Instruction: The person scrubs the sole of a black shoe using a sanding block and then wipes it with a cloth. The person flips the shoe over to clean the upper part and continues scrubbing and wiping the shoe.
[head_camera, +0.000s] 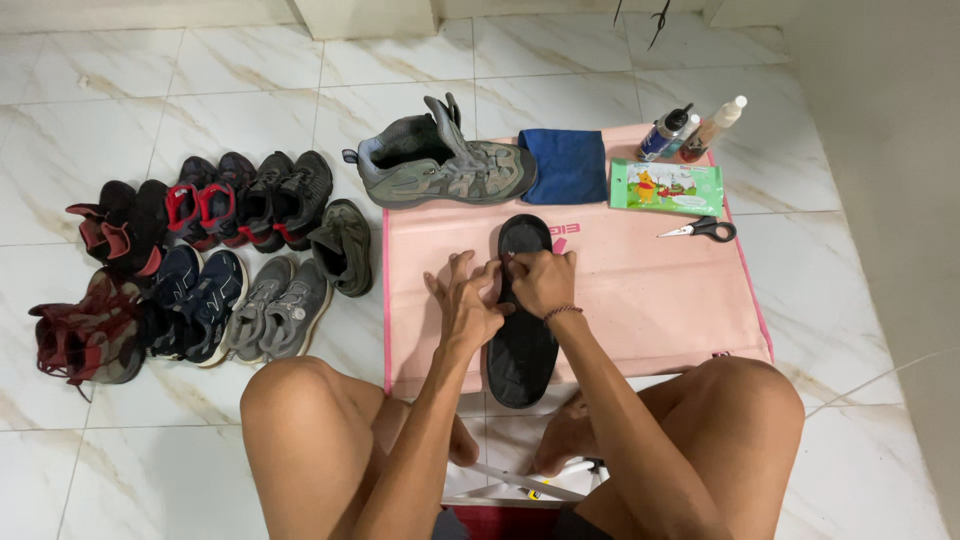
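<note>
Marble floor (600, 60), pink mat (650, 300), black insole (522, 350)

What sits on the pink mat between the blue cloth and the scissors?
In the head view, a green wipes packet lies on the pink mat, between the blue cloth and the scissors.

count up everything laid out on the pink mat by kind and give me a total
Grey boot: 1
Black insole, under both the left hand and right hand: 1
Blue cloth: 1
Green wipes pack: 1
Scissors: 1
Bottles at the mat's far edge: 2, possibly a third between them
Total: 7 on the pink mat
</note>
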